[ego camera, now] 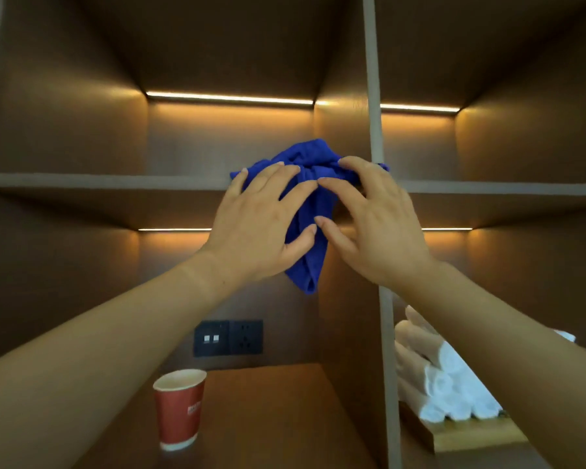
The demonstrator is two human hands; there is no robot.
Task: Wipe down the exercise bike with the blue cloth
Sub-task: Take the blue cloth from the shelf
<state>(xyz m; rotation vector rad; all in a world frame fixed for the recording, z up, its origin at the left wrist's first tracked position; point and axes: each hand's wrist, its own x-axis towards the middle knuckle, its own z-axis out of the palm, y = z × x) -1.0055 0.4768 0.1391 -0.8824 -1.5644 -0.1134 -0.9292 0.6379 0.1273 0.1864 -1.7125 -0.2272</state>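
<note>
A crumpled blue cloth point(310, 211) hangs over the front edge of a brown shelf board point(99, 180), part of it lying on the shelf and a tail dangling below. My left hand point(261, 228) lies on its left side with the thumb hooked under the hanging part. My right hand point(369, 218) lies on its right side, fingers curled over the bunched top. Both hands touch the cloth and each other at the fingertips. No exercise bike is in view.
I face a dark wooden shelving unit with lit strips and a grey vertical divider point(374, 96). A red paper cup point(178, 409) stands on the lower shelf. A black socket panel point(228, 337) is on the back wall. Rolled white towels point(447, 384) sit in a wooden tray at lower right.
</note>
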